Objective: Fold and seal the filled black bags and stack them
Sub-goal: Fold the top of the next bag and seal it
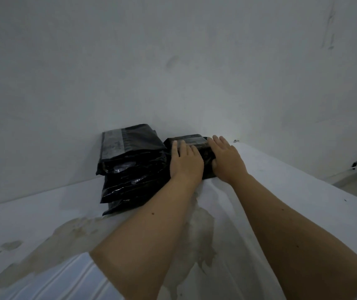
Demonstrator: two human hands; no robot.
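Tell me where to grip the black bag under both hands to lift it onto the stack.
Likely best by its two short ends, one hand from each side: the black bag lies flat, both the left hand and right hand already flank it, and the stack crowds its left.

A single head-worn wide-angle view looks forward and down, close over the white table (43,213) toward the wall (173,61).
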